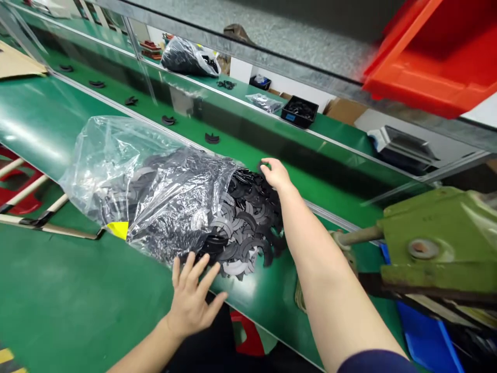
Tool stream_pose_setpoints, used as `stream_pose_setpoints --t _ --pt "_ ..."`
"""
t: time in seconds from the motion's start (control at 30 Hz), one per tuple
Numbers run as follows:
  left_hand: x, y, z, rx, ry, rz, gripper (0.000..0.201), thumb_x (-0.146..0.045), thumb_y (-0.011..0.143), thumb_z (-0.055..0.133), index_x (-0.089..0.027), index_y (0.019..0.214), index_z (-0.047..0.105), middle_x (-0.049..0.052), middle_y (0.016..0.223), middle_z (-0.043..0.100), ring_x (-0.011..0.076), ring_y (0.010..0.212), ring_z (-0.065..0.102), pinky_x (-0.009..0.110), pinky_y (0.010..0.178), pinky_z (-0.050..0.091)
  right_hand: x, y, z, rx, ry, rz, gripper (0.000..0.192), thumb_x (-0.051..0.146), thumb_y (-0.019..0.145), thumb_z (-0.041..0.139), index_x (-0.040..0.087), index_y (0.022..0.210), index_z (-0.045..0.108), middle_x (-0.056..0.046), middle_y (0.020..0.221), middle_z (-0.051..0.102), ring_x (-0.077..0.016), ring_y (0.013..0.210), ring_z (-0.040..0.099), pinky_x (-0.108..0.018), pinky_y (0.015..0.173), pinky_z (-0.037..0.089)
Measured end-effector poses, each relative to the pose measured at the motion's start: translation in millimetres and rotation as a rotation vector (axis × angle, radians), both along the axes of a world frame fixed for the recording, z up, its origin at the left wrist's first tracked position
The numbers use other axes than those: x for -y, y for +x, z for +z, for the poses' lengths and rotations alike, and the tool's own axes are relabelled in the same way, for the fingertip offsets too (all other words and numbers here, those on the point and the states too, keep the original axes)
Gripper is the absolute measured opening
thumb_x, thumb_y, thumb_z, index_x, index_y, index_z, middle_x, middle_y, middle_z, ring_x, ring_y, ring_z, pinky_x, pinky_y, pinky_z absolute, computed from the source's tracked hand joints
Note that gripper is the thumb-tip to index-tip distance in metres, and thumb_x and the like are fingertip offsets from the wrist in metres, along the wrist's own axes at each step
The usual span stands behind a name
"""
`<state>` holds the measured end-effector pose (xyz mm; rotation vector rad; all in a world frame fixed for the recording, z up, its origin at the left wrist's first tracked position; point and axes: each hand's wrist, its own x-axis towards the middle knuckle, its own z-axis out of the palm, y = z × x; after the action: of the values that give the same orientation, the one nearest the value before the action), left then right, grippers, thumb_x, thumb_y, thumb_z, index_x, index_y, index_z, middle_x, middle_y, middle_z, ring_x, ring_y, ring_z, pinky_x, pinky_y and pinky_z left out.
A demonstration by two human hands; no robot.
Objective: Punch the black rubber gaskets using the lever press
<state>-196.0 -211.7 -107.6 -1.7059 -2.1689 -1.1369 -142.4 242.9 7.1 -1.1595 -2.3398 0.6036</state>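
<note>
Left fingers (pixel 201 266) are hanging spread by a clear plastic bag (pixel 171 202) and glossy green tabletop (pixel 267 300); right fingers (pixel 272 162), grip unclear, are hovering by a green belt (pixel 240 147).

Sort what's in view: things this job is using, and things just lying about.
Likely part of the job:
clear bag, near the spread left hand
dark curved pieces, at its mouth, near the right hand
green belt, carrying more dark pieces

Apparently just nearby:
red bin, upper right
green machine, right
blue tray, lower right
black box, beyond the belt
</note>
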Motion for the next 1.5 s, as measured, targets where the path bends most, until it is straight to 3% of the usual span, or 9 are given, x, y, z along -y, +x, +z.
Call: stream_pose_setpoints --t 0.17,0.33,0.7,1.0,1.1,1.23,1.37,1.5 --pt "-23.4 17.0 4.7 0.014 -0.003 -0.011 0.092 -0.050 0.081 0.086 -0.042 0.165 0.051 0.011 0.158 0.062 0.0465 0.160 0.039 0.075 0.134 0.011 -19.2 -33.0 -37.8 0.203 -0.029 0.167 0.042 0.048 0.101 0.067 0.020 0.132 0.067 -0.011 0.148 0.063 -0.0268 0.141 0.059 -0.057 0.124 0.047" --pt "-29.4 20.2 12.4 0.010 -0.032 0.004 0.077 -0.052 0.087 0.085 -0.034 0.158 0.060 0.012 0.160 0.061 0.0453 0.160 0.040 0.072 0.135 0.008 -4.6 -13.4 -60.1 0.278 -0.043 0.205 0.044 0.050 0.104 0.062 0.023 0.139 0.064 -0.011 0.152 0.060 -0.0262 0.141 0.058 -0.056 0.124 0.048" --pt "-29.5 25.5 30.9 -0.122 -0.199 -0.051 0.066 -0.053 0.101 0.065 -0.023 0.159 0.059 0.018 0.174 0.040 0.0444 0.165 0.029 0.074 0.132 -0.004 61.2 74.0 -41.6 0.326 -0.036 0.131 0.043 0.048 0.103 0.064 0.022 0.137 0.064 -0.011 0.149 0.061 -0.0258 0.137 0.061 -0.054 0.120 0.053" --pt "-42.7 33.9 41.4 -0.156 -0.224 -0.116 0.070 -0.057 0.102 0.059 -0.022 0.162 0.055 0.017 0.177 0.034 0.0439 0.167 0.022 0.075 0.130 -0.009 82.2 108.8 -25.0 0.367 -0.084 0.080 0.042 0.053 0.103 0.062 0.019 0.127 0.068 -0.009 0.133 0.069 -0.0217 0.121 0.068 -0.048 0.110 0.058" --pt "-54.2 34.5 43.6 -0.164 -0.226 -0.157 0.073 -0.060 0.101 0.060 -0.021 0.163 0.055 0.017 0.177 0.035 0.0443 0.167 0.022 0.074 0.131 -0.009 71.0 100.1 -19.1 0.349 -0.053 0.035 0.042 0.054 0.103 0.061 0.019 0.126 0.068 -0.010 0.133 0.070 -0.0222 0.123 0.067 -0.050 0.112 0.057" --pt "-63.5 32.8 43.4 -0.163 -0.228 -0.180 0.073 -0.061 0.101 0.059 -0.019 0.161 0.056 0.017 0.175 0.038 0.0436 0.167 0.023 0.073 0.132 -0.008 45.1 60.3 -19.0 0.287 0.002 0.058 0.046 0.053 0.104 0.061 0.021 0.137 0.064 -0.011 0.148 0.063 -0.0259 0.138 0.060 -0.055 0.122 0.050" --pt "-65.4 30.6 43.4 -0.154 -0.242 -0.200 0.073 -0.062 0.100 0.060 -0.019 0.159 0.058 0.016 0.173 0.043 0.0429 0.166 0.026 0.071 0.134 -0.005 25.5 3.5 -31.0 0.249 0.003 0.142 0.054 0.051 0.103 0.062 0.023 0.149 0.056 -0.012 0.164 0.049 -0.0304 0.152 0.049 -0.061 0.129 0.041" --pt "-67.0 30.0 42.6 -0.117 -0.254 -0.197 0.078 -0.068 0.098 0.061 -0.020 0.158 0.060 0.015 0.172 0.045 0.0424 0.166 0.027 0.069 0.135 -0.005 27.2 -30.2 -45.7 0.243 -0.037 0.191 0.054 0.052 0.103 0.062 0.023 0.148 0.057 -0.013 0.162 0.052 -0.0300 0.149 0.051 -0.060 0.128 0.043"
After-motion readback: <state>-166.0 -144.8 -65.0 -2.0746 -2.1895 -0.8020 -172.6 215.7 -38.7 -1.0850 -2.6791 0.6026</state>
